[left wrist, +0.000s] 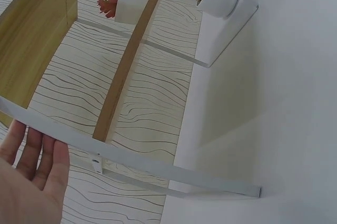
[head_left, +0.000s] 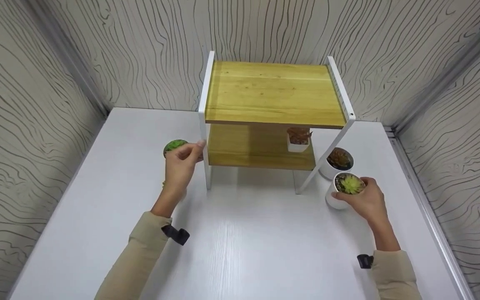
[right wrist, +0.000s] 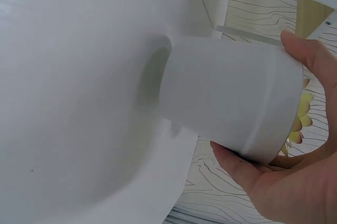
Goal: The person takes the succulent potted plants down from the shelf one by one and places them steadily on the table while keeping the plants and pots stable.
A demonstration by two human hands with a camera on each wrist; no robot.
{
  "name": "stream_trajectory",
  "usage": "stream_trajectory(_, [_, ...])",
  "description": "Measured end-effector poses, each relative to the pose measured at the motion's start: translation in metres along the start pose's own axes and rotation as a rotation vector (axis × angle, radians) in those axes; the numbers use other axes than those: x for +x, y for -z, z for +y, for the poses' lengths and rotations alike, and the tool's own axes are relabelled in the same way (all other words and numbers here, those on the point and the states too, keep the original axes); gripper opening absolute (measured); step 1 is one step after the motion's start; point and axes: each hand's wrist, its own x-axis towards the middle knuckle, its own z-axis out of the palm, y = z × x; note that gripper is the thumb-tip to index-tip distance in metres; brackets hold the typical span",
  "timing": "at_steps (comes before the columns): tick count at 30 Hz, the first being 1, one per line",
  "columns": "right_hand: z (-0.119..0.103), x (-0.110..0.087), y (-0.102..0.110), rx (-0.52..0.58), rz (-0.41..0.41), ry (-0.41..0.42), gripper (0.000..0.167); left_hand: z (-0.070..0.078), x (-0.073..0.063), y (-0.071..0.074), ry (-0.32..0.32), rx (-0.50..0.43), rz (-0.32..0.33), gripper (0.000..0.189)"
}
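My right hand (head_left: 369, 202) grips a white pot (right wrist: 226, 97) holding a yellow-green succulent (head_left: 350, 184), thumb on one side of the rim and fingers on the other. The pot is close over the white table, right of the shelf. My left hand (head_left: 179, 166) reaches to the left white post of the two-tier shelf (head_left: 273, 93); in the left wrist view its fingers (left wrist: 57, 168) lie fairly straight, with the tips at the post. Behind the gripped pot is a white pot with a dark reddish succulent (head_left: 340, 158).
On the shelf's lower board (head_left: 248, 146) stands a small white square pot with a red succulent (head_left: 298, 139). A green potted plant (head_left: 175, 144) is left of the shelf, partly hidden by my left hand. Line-patterned walls (head_left: 261, 29) enclose the table (head_left: 240, 246).
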Motion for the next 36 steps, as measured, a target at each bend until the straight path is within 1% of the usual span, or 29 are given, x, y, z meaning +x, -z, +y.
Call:
stream_trajectory(4, [0.003, 0.001, 0.000, 0.005, -0.003, -0.011, 0.123, -0.001, 0.000, 0.000, -0.003, -0.001, -0.002, 0.046])
stream_trajectory(11, [0.008, 0.005, -0.003, 0.015, 0.009, -0.006, 0.124, -0.001, 0.000, 0.000, -0.028, 0.000, -0.002, 0.054])
stream_trajectory(17, [0.010, 0.006, -0.004, 0.029, 0.010, -0.024, 0.125, -0.001, -0.001, -0.001, -0.020, 0.027, 0.009, 0.056])
stream_trajectory(21, [0.011, 0.007, -0.004, 0.032, 0.008, -0.024, 0.126, -0.002, 0.000, -0.002, -0.026, 0.041, 0.008, 0.056])
stream_trajectory(25, [0.013, 0.006, -0.006, 0.035, 0.004, -0.022, 0.128, -0.003, 0.000, -0.003, -0.037, 0.036, 0.008, 0.054])
stream_trajectory(30, [0.013, 0.004, -0.008, 0.028, -0.007, -0.018, 0.129, -0.004, 0.000, -0.003, -0.028, 0.033, 0.002, 0.054])
stream_trajectory(34, [0.011, 0.003, -0.008, 0.019, -0.015, -0.004, 0.131, -0.003, -0.001, -0.003, -0.027, 0.037, 0.009, 0.050])
stream_trajectory(36, [0.011, 0.003, -0.009, 0.018, -0.015, 0.001, 0.131, -0.003, -0.001, -0.002, -0.040, 0.031, 0.010, 0.047])
